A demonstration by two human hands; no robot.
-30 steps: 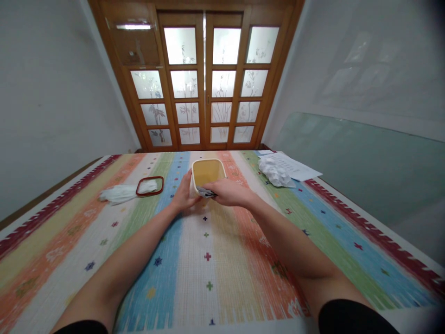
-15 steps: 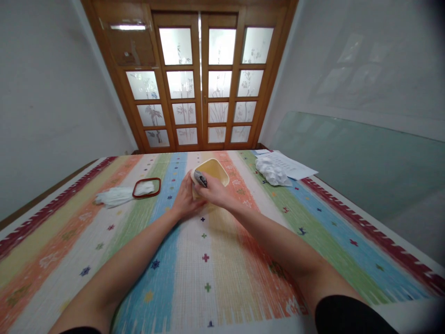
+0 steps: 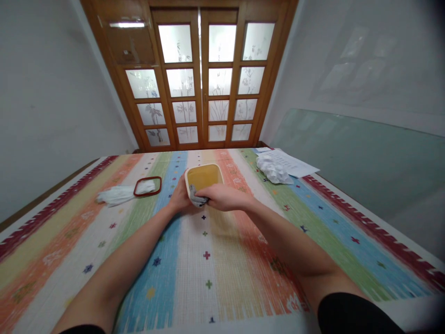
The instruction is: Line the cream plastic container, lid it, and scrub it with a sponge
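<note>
A yellowish container (image 3: 205, 175) with a pale rim stands tilted near the middle of the striped tablecloth, its opening facing me. My left hand (image 3: 180, 194) grips its left side, with the fingers partly hidden behind it. A grey cloth (image 3: 197, 197) is pinched in my right hand (image 3: 222, 196) and lies over the container's near left rim corner. The red-rimmed lid (image 3: 148, 186) rests to the left, across one end of a white cloth (image 3: 116, 195).
Crumpled white paper (image 3: 273, 170) lies at the back right beside printed sheets (image 3: 294, 163). A glass panel (image 3: 347, 162) leans on the right wall. Wooden doors (image 3: 201, 79) with frosted panes stand beyond the table.
The container has turned and tilted toward me. My right hand and the grey cloth have moved down from the inner left side to the near rim corner.
</note>
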